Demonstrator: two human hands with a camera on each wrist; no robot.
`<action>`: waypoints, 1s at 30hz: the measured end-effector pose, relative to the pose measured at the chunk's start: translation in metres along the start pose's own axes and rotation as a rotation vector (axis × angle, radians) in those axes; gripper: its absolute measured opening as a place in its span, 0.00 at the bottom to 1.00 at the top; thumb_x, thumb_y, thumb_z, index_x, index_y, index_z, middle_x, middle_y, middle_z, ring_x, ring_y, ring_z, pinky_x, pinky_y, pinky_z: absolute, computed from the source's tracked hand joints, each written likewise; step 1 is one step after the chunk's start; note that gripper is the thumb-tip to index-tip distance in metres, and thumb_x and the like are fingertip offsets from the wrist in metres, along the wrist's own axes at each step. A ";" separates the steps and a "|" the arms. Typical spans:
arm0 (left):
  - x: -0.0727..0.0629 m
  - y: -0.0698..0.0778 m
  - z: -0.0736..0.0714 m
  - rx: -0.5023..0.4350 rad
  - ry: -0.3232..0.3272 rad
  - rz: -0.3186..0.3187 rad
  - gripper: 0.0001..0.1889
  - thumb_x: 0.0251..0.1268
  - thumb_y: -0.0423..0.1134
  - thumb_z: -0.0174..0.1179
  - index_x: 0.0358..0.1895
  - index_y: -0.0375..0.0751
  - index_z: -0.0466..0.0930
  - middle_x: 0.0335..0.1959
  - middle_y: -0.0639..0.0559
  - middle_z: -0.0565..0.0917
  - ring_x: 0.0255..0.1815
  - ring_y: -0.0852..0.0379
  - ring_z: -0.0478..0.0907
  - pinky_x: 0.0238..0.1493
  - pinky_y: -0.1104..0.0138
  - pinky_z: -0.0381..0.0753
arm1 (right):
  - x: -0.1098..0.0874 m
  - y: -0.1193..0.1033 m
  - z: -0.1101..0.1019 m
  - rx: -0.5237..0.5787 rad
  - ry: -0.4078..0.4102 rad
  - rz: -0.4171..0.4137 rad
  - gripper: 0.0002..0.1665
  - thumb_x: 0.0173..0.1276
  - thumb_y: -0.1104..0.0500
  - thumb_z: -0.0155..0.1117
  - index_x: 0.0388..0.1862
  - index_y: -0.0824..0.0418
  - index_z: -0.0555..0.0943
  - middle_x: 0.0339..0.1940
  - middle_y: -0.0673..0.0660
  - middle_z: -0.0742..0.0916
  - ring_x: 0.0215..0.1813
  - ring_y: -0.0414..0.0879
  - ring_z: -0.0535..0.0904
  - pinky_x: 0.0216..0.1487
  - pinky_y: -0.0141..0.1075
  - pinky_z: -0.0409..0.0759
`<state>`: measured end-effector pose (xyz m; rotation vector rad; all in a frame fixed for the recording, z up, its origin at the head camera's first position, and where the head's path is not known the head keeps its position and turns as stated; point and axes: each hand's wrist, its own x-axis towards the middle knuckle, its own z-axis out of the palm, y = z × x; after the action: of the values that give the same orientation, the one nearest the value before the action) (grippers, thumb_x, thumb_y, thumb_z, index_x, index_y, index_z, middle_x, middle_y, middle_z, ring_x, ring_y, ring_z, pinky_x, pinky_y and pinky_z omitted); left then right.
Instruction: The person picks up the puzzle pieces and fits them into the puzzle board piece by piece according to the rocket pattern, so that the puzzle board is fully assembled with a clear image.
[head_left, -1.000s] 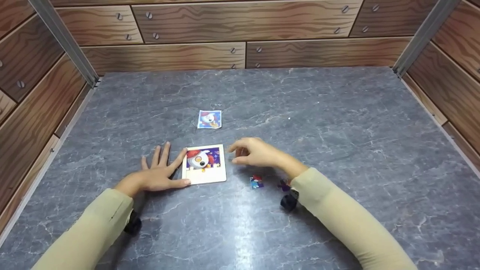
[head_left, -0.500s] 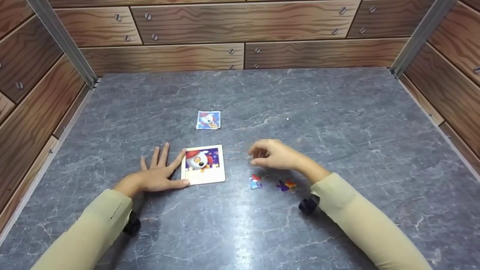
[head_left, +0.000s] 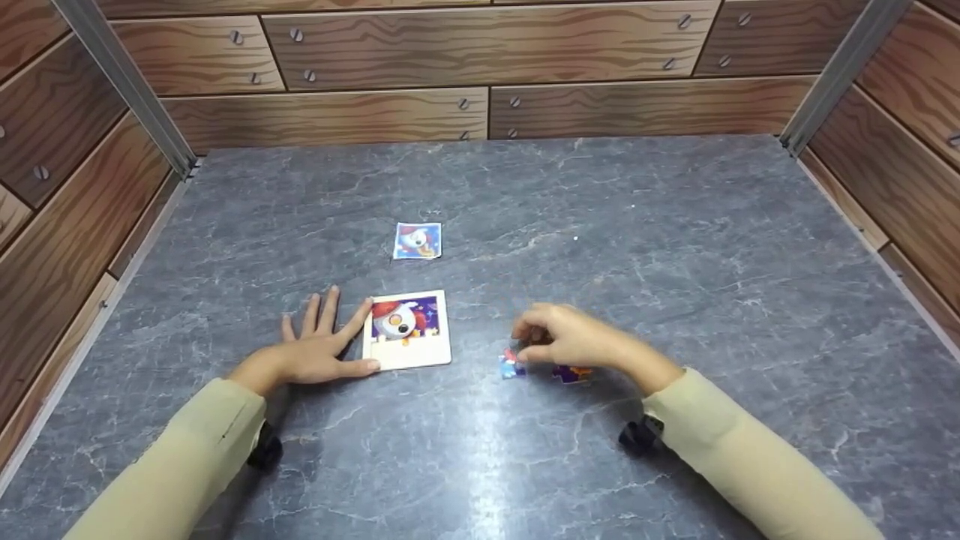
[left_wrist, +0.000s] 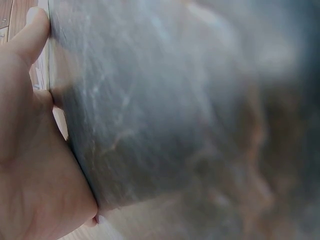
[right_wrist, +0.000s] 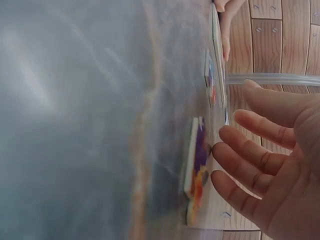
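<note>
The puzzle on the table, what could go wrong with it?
The right hand is close to both the blue piece and the purple piece, so reaching for one might bump the other. The pieces look thin and flat, so they could be tricky to pick up. The left hand touches only the left edge of the board, so the board might slide if that hand lifts.

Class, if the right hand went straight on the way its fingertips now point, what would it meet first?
The right hand would probably meet the blue-and-red puzzle piece, close by its thumb, though the hand's height above it is unclear.
</note>
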<state>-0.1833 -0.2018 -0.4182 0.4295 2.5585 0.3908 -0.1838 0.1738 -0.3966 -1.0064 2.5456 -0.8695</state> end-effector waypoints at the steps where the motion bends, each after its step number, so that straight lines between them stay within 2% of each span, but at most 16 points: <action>1: 0.000 0.000 0.000 0.000 0.000 0.001 0.52 0.54 0.76 0.43 0.74 0.58 0.27 0.69 0.37 0.16 0.66 0.35 0.12 0.51 0.32 0.15 | -0.001 -0.001 0.001 -0.008 -0.003 -0.001 0.16 0.58 0.56 0.69 0.42 0.63 0.81 0.36 0.52 0.81 0.39 0.44 0.76 0.43 0.36 0.76; 6: 0.000 0.001 0.000 -0.005 0.001 0.001 0.52 0.54 0.76 0.44 0.74 0.58 0.27 0.69 0.37 0.17 0.67 0.35 0.12 0.52 0.33 0.15 | -0.007 -0.005 0.003 -0.045 -0.009 0.000 0.17 0.56 0.55 0.70 0.42 0.62 0.80 0.38 0.53 0.80 0.41 0.46 0.75 0.45 0.40 0.74; 10: 0.001 0.001 0.001 -0.015 0.002 -0.007 0.52 0.53 0.76 0.45 0.74 0.59 0.27 0.69 0.37 0.17 0.67 0.36 0.12 0.52 0.33 0.15 | -0.010 -0.007 0.007 -0.066 -0.011 0.038 0.18 0.55 0.54 0.71 0.43 0.59 0.80 0.39 0.51 0.77 0.44 0.47 0.72 0.48 0.42 0.73; 13: 0.001 0.001 0.002 -0.010 0.005 -0.006 0.52 0.53 0.76 0.44 0.74 0.59 0.27 0.69 0.37 0.17 0.67 0.35 0.13 0.53 0.33 0.16 | -0.012 -0.007 0.010 -0.088 -0.018 0.068 0.19 0.54 0.53 0.72 0.44 0.58 0.81 0.40 0.50 0.75 0.44 0.46 0.69 0.48 0.42 0.71; 19: 0.001 0.000 0.002 -0.007 0.011 0.010 0.52 0.53 0.76 0.44 0.74 0.59 0.27 0.69 0.36 0.17 0.67 0.35 0.13 0.52 0.32 0.16 | -0.011 -0.008 0.013 -0.147 -0.026 0.078 0.21 0.52 0.52 0.73 0.44 0.56 0.80 0.40 0.49 0.73 0.45 0.45 0.66 0.48 0.41 0.67; 22: 0.001 0.000 0.002 -0.016 0.005 -0.003 0.52 0.52 0.77 0.44 0.73 0.61 0.26 0.69 0.37 0.16 0.67 0.36 0.12 0.53 0.33 0.15 | -0.009 -0.008 0.014 -0.148 -0.028 0.092 0.21 0.51 0.52 0.74 0.43 0.55 0.79 0.40 0.49 0.73 0.44 0.45 0.66 0.47 0.41 0.67; 30: 0.002 0.000 0.001 -0.010 0.004 0.004 0.52 0.53 0.76 0.44 0.74 0.59 0.26 0.69 0.37 0.16 0.66 0.35 0.12 0.52 0.33 0.15 | -0.006 -0.009 0.013 -0.150 -0.054 0.090 0.16 0.51 0.54 0.73 0.37 0.54 0.77 0.37 0.49 0.71 0.42 0.45 0.64 0.45 0.41 0.64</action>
<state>-0.1842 -0.2009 -0.4193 0.4311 2.5588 0.4056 -0.1692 0.1668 -0.4015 -0.9348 2.6187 -0.6272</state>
